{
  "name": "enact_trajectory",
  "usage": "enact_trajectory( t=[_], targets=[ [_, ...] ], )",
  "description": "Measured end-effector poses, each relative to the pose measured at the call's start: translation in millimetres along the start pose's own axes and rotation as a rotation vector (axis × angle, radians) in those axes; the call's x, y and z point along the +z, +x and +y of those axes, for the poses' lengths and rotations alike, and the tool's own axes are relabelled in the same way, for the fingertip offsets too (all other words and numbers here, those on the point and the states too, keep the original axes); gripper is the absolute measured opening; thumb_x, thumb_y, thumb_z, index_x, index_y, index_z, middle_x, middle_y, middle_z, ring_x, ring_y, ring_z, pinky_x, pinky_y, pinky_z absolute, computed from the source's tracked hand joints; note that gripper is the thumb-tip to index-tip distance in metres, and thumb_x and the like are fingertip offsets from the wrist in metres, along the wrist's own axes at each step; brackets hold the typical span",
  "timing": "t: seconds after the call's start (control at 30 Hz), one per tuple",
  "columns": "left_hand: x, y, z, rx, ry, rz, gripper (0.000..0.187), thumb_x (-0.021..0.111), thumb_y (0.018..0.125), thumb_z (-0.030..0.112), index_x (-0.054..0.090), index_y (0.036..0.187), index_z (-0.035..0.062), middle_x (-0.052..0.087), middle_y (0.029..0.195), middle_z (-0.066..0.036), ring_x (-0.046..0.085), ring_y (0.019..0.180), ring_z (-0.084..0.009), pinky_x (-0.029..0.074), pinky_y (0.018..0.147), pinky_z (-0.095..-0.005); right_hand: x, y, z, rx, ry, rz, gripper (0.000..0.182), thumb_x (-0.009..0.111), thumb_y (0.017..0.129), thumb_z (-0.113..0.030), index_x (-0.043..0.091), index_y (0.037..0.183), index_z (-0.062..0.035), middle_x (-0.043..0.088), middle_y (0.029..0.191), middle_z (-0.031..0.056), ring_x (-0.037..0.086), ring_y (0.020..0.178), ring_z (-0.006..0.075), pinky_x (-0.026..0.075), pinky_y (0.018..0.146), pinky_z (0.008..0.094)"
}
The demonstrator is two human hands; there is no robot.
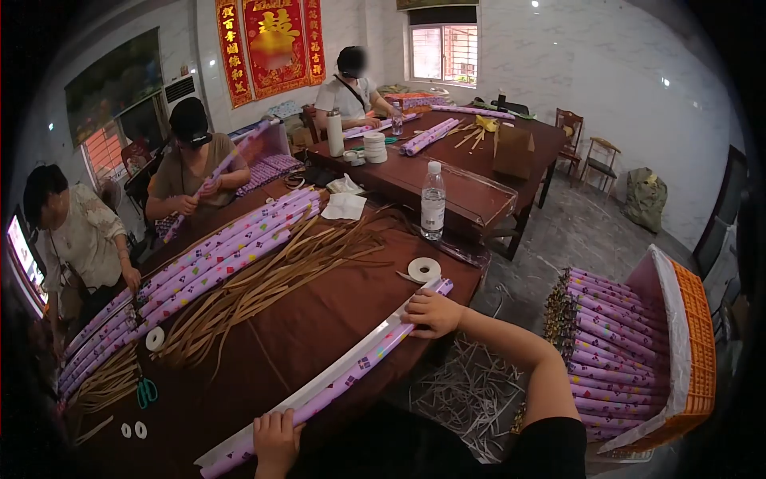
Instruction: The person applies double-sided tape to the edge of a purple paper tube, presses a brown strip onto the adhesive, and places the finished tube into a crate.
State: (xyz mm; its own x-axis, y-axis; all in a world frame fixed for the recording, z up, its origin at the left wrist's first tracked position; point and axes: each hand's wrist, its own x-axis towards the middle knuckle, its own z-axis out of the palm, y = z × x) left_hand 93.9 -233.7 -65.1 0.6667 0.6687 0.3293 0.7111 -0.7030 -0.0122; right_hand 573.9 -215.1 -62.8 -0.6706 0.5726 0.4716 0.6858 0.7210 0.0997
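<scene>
Across the near side of the table lies a long purple roll of patterned paper (pixel 351 369), with a white strip along its far edge. Around its near end curls my left hand (pixel 277 441), fingers closed on it. My right hand (pixel 431 313) grips the far end, its fingers bent over the paper. Just beyond the right hand, a roll of white tape (pixel 424 270) lies flat on the table. What is inside the paper roll is hidden.
Brown strips (pixel 263 275) and several purple tubes (pixel 231 255) cover the table's left. Scissors (pixel 147 393) lie there. A water bottle (pixel 432 201) stands ahead. An orange crate (pixel 690 343) of purple tubes is at right. Three people work across the tables.
</scene>
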Motion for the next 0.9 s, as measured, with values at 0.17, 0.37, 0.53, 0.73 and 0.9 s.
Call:
enact_trajectory(
  t=[0.17, 0.37, 0.53, 0.73, 0.9],
  targets=[
    [2.2, -1.3, 3.1, 0.044, -0.017, 0.107, 0.037, 0.073, 0.078, 0.027, 0.062, 0.105, 0.0044, 0.058, 0.087, -0.009, 0.057, 0.082, -0.0284, 0.047, 0.077, -0.0396, -12.2, 51.7, -33.8, -0.002, -0.04, 0.201, 0.021, 0.072, 0.079, -0.026, 0.068, 0.088, -0.0072, 0.06, 0.093, 0.0075, 0.054, 0.082, 0.0246, 0.042, 0.076, 0.0374],
    [8.7, -8.6, 0.1, 0.055, -0.015, 0.17, 0.041, 0.07, 0.08, 0.034, 0.064, 0.109, 0.0056, 0.062, 0.096, -0.006, 0.06, 0.093, -0.0237, 0.048, 0.081, -0.0369, 32.4, 206.5, -119.6, -0.209, 0.581, -0.011, 0.017, 0.071, 0.086, -0.02, 0.069, 0.094, -0.0048, 0.064, 0.091, 0.0087, 0.06, 0.088, 0.0271, 0.049, 0.076, 0.0377],
    [9.7, -10.1, 9.4, -0.039, 0.012, 0.199, 0.038, 0.065, 0.085, 0.03, 0.064, 0.115, 0.0056, 0.062, 0.098, -0.006, 0.058, 0.096, -0.0238, 0.047, 0.086, -0.0373, 97.8, 325.2, -175.7, -0.283, 0.999, -0.246, 0.021, 0.065, 0.091, -0.017, 0.069, 0.105, -0.0024, 0.064, 0.102, 0.0129, 0.061, 0.097, 0.0301, 0.051, 0.083, 0.0368],
    [20.1, -20.8, 14.6, -0.037, -0.011, 0.261, 0.031, 0.063, 0.084, 0.019, 0.068, 0.11, 0.0047, 0.063, 0.107, -0.009, 0.058, 0.097, -0.0262, 0.047, 0.087, -0.0408, 169.1, 406.0, -233.4, -0.384, 0.998, -0.822, 0.026, 0.061, 0.091, -0.018, 0.068, 0.111, -0.0029, 0.07, 0.1, 0.0107, 0.065, 0.09, 0.0228, 0.05, 0.083, 0.0334],
    [20.0, -21.0, 16.1, -0.036, -0.015, 0.357, 0.025, 0.064, 0.083, 0.02, 0.069, 0.101, 0.0031, 0.064, 0.107, -0.011, 0.059, 0.101, -0.029, 0.047, 0.089, -0.0406, 161.4, 421.1, -264.2, -0.333, 1.229, -0.992, 0.021, 0.06, 0.093, -0.014, 0.067, 0.11, -0.0044, 0.069, 0.097, 0.0039, 0.062, 0.08, 0.0145, 0.051, 0.071, 0.03]
  ],
)
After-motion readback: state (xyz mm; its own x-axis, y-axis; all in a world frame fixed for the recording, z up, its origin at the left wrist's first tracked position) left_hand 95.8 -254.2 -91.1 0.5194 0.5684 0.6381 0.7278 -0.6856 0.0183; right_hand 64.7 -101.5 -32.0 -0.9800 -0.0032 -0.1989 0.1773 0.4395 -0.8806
